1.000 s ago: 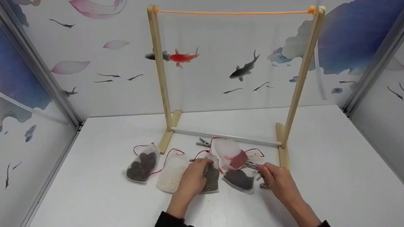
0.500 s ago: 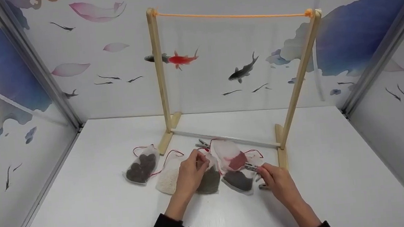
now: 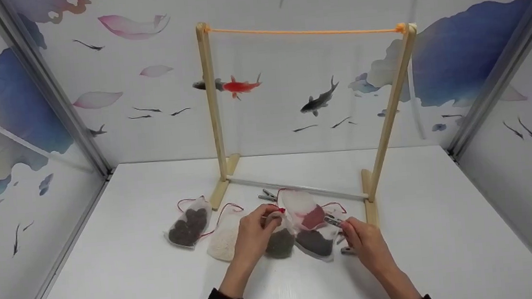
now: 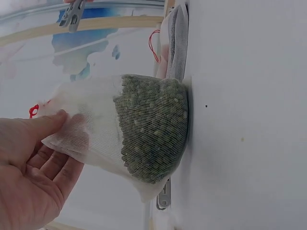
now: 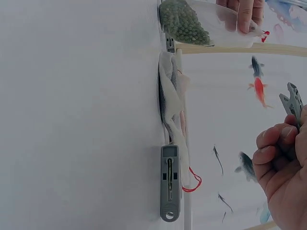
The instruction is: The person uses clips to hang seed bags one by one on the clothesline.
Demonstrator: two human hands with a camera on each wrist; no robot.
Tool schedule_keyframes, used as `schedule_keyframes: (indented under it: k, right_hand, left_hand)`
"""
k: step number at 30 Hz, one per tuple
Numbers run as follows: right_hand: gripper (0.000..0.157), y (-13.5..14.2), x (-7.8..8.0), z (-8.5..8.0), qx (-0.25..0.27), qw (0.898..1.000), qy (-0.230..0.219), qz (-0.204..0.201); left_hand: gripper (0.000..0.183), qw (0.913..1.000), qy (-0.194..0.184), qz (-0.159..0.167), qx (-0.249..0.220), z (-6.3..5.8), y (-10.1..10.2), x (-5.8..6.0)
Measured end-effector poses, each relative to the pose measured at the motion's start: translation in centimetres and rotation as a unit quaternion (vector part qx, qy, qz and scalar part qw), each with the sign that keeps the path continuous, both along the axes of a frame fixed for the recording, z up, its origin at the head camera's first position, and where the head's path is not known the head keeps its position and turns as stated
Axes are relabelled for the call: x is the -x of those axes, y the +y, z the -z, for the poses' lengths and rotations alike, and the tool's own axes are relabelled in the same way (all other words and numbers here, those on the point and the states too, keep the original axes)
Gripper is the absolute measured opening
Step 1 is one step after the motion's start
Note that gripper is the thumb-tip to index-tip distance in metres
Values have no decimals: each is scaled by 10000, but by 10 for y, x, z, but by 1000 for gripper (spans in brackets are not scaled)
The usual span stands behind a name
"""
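My left hand [image 3: 251, 232] pinches the gathered neck of a white mesh drawstring bag [image 4: 153, 129] between thumb and fingers. Green beans fill its lower part. The bag stands upright, its bottom at the tabletop, with a red drawstring knot [image 4: 33, 110] above my thumb. Off to the right, my right hand [image 3: 370, 246] holds a grey clothespin [image 3: 333, 220] by its handle end, jaws pointing toward the bag but apart from it. A bag of dark small grains [image 3: 315, 244] and a bag with reddish contents [image 3: 312, 216] lie overlapping between my hands.
A wooden stand [image 3: 212, 101] with an orange cord [image 3: 304, 31] across its top rises behind the bags. To the left lie a bag of dark round pieces [image 3: 188, 227] and a bag of whitish grains [image 3: 221, 240]. Loose clothespins [image 3: 267, 196] lie on the table [image 3: 113, 278].
My left hand has risen from the lying bean bag, taken its neck and drawn it upright. The right hand keeps the clothespin in nearly the same spot. The head view has tilted up slightly.
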State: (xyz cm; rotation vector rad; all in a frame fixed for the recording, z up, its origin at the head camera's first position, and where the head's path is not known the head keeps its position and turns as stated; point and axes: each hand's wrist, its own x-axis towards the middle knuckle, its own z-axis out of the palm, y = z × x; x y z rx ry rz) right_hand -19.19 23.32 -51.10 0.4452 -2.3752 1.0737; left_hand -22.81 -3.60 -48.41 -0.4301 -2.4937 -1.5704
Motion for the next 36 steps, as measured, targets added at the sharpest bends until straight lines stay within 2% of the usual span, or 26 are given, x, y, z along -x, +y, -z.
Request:
schedule_keyframes:
  k: [4, 8, 11, 15, 18, 21, 24, 27, 31, 34, 36]
  right_hand:
    - [23, 2, 0, -6, -281, 9995, 66, -104]
    - [21, 6, 3, -19, -551, 9977, 401, -68]
    - [22, 12, 8, -34, -738, 9938, 831, 77]
    - [21, 21, 17, -63, -1022, 9870, 1232, 119]
    - [20, 27, 28, -93, -1312, 9795, 1528, 17]
    - [22, 35, 42, -128, -1629, 9659, 2013, -62]
    - [28, 44, 58, -166, -1895, 9497, 2492, -95]
    - [33, 51, 69, -206, -2138, 9363, 2786, -26]
    - [29, 56, 77, -261, -2589, 9192, 2955, 278]
    - [28, 57, 80, -298, -2946, 9085, 2915, 545]
    - [29, 56, 82, -318, -3114, 9050, 2809, 713]
  left_hand:
    - [14, 9999, -109, 92, -57, -3, 3, 0]
    - [12, 9996, 59, 256, 41, -12, 7, 1]
    - [10, 9988, 246, 363, 224, -23, 10, 2]
    - [10, 9972, 298, 437, 537, -44, 10, 1]
    - [12, 9952, 265, 528, 774, -64, 10, 2]
    - [13, 9929, 343, 644, 937, -89, 13, 5]
    - [14, 9917, 438, 762, 938, -113, 20, 14]
    - [15, 9911, 528, 877, 846, -138, 30, 23]
    - [17, 9910, 731, 924, 637, -168, 45, 36]
    - [20, 9913, 878, 824, 532, -189, 56, 48]
    - [20, 9912, 963, 717, 555, -200, 63, 57]
